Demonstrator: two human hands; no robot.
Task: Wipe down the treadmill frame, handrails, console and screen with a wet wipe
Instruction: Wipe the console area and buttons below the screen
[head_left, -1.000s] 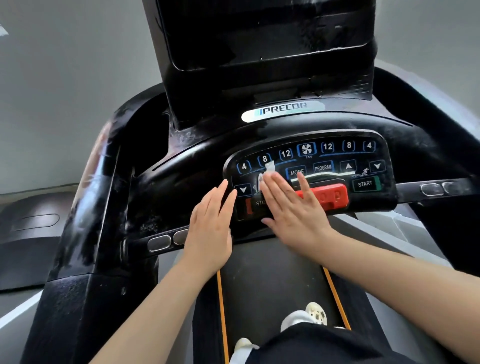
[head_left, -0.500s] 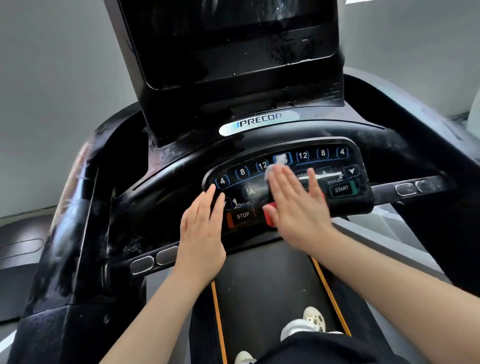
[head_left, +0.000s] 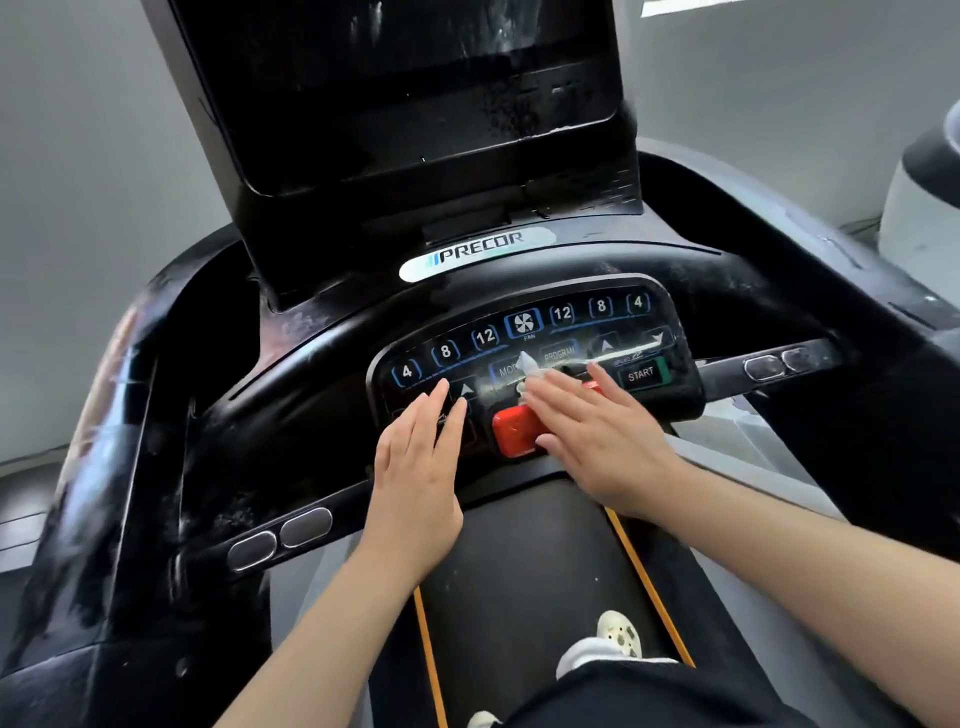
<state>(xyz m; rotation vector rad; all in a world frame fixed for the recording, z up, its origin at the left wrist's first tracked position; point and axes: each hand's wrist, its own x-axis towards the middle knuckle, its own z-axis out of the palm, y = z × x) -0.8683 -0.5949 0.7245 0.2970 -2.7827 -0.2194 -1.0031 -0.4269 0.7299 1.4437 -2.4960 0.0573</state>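
The black treadmill console (head_left: 675, 332) carries a curved button panel with numbered keys, a fan key and a START key. My right hand (head_left: 597, 441) lies flat with straight fingers on the panel's middle and presses a white wet wipe (head_left: 527, 366), whose edge pokes out past the fingertips; the palm partly covers the red stop button (head_left: 511, 431). My left hand (head_left: 415, 478) rests flat on the panel's lower left part, fingers straight. Above stands the dark screen (head_left: 405, 88), streaked with moisture. The left handrail (head_left: 280, 535) and right handrail (head_left: 769, 366) hold metal grip sensors.
The treadmill belt (head_left: 519, 582) with orange edge lines runs below my hands, and my white shoe (head_left: 608, 644) stands on it. Black frame uprights flank the console on both sides. A white machine (head_left: 919, 202) stands at the far right.
My right hand slid the wipe from the panel's left part up to the fan key, then back down to the middle. The left hand stayed on the panel's lower left. The camera tilted.
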